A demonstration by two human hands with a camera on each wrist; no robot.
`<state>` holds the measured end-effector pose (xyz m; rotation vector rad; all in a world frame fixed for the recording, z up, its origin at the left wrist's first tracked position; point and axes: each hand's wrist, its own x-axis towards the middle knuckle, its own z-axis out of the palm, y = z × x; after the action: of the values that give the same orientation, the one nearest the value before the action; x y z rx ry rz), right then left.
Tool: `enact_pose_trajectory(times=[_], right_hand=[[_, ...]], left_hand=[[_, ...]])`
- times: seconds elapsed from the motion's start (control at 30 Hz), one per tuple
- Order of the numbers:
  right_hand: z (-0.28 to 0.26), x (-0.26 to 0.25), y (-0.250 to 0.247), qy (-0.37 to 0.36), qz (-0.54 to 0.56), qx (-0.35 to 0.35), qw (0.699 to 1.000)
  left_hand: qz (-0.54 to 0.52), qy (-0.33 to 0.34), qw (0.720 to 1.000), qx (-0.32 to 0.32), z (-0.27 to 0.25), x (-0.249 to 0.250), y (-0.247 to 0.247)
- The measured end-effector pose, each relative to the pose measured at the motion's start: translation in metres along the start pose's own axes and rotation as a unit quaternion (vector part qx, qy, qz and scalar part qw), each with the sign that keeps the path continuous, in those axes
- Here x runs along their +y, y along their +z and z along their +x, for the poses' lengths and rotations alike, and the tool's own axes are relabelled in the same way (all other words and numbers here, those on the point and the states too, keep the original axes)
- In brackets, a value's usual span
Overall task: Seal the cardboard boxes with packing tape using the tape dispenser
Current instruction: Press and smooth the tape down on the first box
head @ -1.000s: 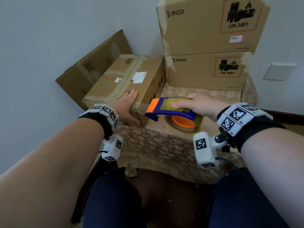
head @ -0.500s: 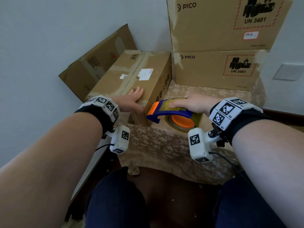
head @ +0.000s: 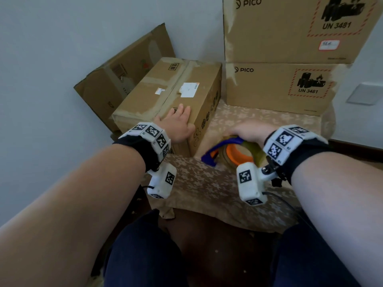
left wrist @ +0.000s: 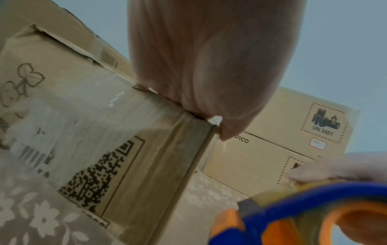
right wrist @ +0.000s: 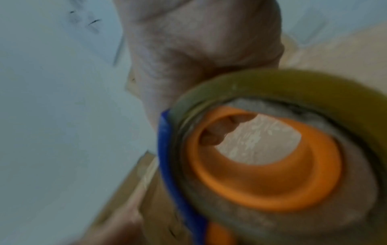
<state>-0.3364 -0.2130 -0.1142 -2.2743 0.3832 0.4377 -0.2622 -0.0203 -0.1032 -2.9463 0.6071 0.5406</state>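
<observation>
A brown cardboard box [head: 163, 94] with taped seams and white labels stands on the left of the table. My left hand [head: 176, 123] lies flat on its near top corner, fingers straight; the left wrist view shows the palm [left wrist: 209, 66] pressing on the box's taped edge [left wrist: 188, 126]. My right hand [head: 248, 131] grips a blue and orange tape dispenser [head: 226, 152] with a roll of tape, just right of the box and low over the table. In the right wrist view the fingers curl round the dispenser [right wrist: 261, 165], one showing through its orange core.
Two stacked PICO boxes [head: 279, 85] stand at the back right on the patterned tablecloth [head: 207, 187]. A flattened carton [head: 124, 75] leans on the wall at the left. A wall plate [head: 364, 94] is on the right. My knees are below the table's front edge.
My right hand has drawn the dispenser back from the box's near corner and tilted it downward, toward me. My left hand has slid a little further up onto the box top.
</observation>
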Motion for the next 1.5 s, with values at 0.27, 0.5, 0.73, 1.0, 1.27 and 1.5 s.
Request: enact_pose_trajectory(times=[0.27, 0.5, 0.73, 1.0, 1.27, 1.5], right_hand=[[0.005, 0.004, -0.027, 0.034, -0.029, 0.175, 0.984], [0.009, 0.034, -0.003, -0.006, -0.219, 0.151, 0.964], [0.006, 0.038, 0.001, -0.009, -0.201, 0.087, 0.976], [-0.012, 0.019, -0.002, -0.077, -0.164, 0.166, 0.969], [-0.029, -0.015, 0.008, -0.149, -0.111, 0.155, 0.970], [-0.042, -0.036, 0.012, -0.184, -0.211, 0.143, 0.949]], left_hand=[[0.008, -0.020, 1.000, 0.017, 0.003, 0.015, -0.002], [0.013, -0.026, 0.999, 0.044, 0.008, 0.019, 0.002], [0.029, 0.000, 0.999, 0.032, 0.006, 0.012, -0.002], [0.071, 0.072, 0.993, 0.060, -0.022, -0.014, -0.017], [0.077, 0.103, 0.988, 0.081, -0.045, -0.013, -0.023], [0.080, 0.136, 0.981, 0.109, -0.049, 0.012, -0.013]])
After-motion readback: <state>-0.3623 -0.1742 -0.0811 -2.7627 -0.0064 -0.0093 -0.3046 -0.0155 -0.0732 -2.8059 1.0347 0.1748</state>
